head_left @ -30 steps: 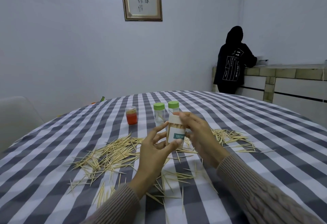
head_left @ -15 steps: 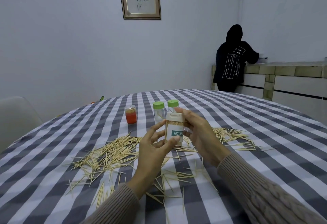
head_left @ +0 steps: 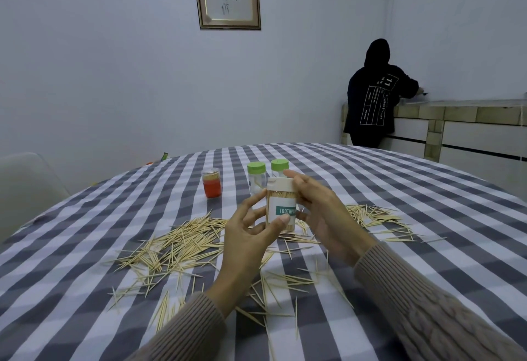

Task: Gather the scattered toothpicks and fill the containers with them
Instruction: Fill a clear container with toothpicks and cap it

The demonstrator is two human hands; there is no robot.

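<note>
Together both hands — left hand (head_left: pixel 247 242), right hand (head_left: pixel 322 212) — grip toothpick container (head_left: pixel 281 203) upright.

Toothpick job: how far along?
Done: the labelled box looks packed with toothpicks and has its white lid on. In hand: left hand and right hand both hold that box above the table. Left: loose toothpicks cover the cloth, and the two green-lidded jars look nearly empty.

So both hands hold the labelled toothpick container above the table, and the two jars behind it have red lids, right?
Not quite. The head view shows the two jars with green lids, not red. The left hand and right hand do hold the labelled toothpick container above the table.
</note>
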